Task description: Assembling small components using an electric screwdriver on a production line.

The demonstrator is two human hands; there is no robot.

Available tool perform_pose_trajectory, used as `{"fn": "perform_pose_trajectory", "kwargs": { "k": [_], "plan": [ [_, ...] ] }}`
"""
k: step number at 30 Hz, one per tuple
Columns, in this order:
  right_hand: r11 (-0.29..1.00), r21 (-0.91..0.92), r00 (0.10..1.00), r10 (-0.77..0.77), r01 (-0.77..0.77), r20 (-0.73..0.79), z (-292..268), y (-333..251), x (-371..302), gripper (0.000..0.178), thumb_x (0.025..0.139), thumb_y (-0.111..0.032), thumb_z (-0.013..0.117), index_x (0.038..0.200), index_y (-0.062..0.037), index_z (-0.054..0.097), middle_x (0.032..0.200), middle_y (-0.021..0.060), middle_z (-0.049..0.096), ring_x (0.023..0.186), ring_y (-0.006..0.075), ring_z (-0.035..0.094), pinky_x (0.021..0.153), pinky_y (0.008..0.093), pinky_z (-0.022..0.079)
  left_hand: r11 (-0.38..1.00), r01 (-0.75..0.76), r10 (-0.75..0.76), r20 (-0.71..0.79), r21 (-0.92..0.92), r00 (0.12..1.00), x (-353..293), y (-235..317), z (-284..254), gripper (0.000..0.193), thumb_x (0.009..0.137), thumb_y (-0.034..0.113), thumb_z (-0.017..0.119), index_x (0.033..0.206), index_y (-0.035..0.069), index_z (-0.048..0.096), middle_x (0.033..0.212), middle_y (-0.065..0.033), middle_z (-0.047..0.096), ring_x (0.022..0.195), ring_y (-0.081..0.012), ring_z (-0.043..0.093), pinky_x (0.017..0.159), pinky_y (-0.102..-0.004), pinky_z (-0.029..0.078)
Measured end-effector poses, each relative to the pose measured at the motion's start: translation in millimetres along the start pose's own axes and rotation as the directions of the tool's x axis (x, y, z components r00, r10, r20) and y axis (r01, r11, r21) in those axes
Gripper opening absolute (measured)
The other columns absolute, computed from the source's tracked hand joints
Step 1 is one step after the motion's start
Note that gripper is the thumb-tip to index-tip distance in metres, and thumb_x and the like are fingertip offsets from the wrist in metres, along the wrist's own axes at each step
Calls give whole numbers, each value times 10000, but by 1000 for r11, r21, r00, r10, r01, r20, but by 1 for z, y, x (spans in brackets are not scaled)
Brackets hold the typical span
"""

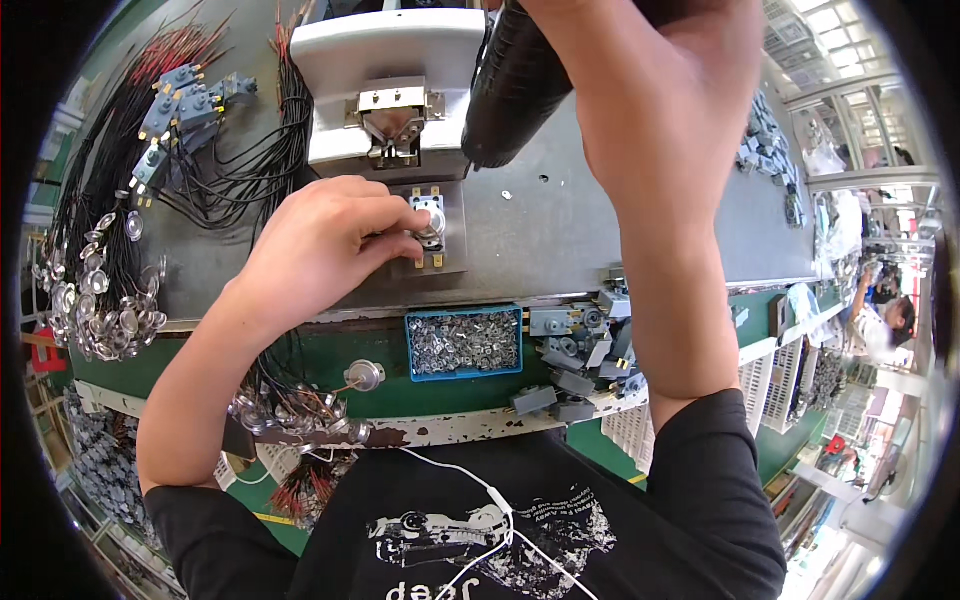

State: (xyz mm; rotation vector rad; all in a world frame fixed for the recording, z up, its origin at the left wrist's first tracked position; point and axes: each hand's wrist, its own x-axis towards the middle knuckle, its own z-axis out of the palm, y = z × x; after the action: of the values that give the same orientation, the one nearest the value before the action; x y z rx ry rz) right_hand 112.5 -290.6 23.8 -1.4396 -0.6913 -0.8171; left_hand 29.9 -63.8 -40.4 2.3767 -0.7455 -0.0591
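My left hand (335, 225) is closed in a pinch over a round metal cap (432, 226). That cap sits on a small blue-grey switch body (430, 202) with brass terminals, which lies on a metal plate (456, 255) before the steel fixture (392, 50). My right hand (690, 60) is raised at the upper edge, at the top of a black cylindrical tool (515, 85) that leans down beside the fixture. Its fingers are mostly cut off or hidden, but the hand looks wrapped round the tool.
A blue tray (465, 375) holds many small metal pieces. Grey switch housings (575, 350) lie right of it. Black wires (235, 150) with switches and round metal caps (100, 300) cover the left side. More grey parts (768, 150) sit far right, and a person (885, 320) is beyond.
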Motion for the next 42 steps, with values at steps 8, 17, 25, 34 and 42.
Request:
{"fn": "perform_pose_trajectory", "kwargs": {
  "k": [8,17,25,34,42],
  "plan": [
    [963,235,991,123,-132,53,26,-20,-1,537,947,-12,687,1401,-7,402,1022,126,686,749,139,653,656,274,547,999,-35,35,-7,-7,999,0,-2,1,158,875,195,753,1001,99,757,857,-56,697,865,-276,681,759,-403,549],
    [883,392,963,200,-257,181,97,-30,1,571,902,22,747,1361,-38,412,990,74,670,754,111,645,654,256,547,998,-67,65,-72,-17,995,-4,-5,5,207,828,187,803,1006,92,755,834,-67,676,824,-293,657,753,-422,528],
    [901,417,958,-213,116,194,108,-13,28,661,917,54,693,1436,-44,295,1032,105,653,824,149,675,682,281,571,995,-88,91,-86,36,992,-4,-3,7,149,881,213,737,980,103,746,827,-67,674,857,-305,673,772,-432,545],
    [775,85,738,553,-626,388,53,-64,7,706,872,129,703,1430,-21,297,987,118,680,824,131,684,641,272,562,998,-18,12,-93,-63,996,-9,-5,13,202,843,129,795,1042,109,768,851,-62,675,783,-273,651,714,-393,525],
    [905,296,946,254,-306,201,59,-23,-15,626,859,145,712,1326,-20,328,994,120,666,815,139,676,671,274,577,998,19,-21,-45,-65,999,-7,-2,8,196,855,107,787,1048,83,761,912,-86,706,828,-278,689,746,-376,551]
  ]
}}
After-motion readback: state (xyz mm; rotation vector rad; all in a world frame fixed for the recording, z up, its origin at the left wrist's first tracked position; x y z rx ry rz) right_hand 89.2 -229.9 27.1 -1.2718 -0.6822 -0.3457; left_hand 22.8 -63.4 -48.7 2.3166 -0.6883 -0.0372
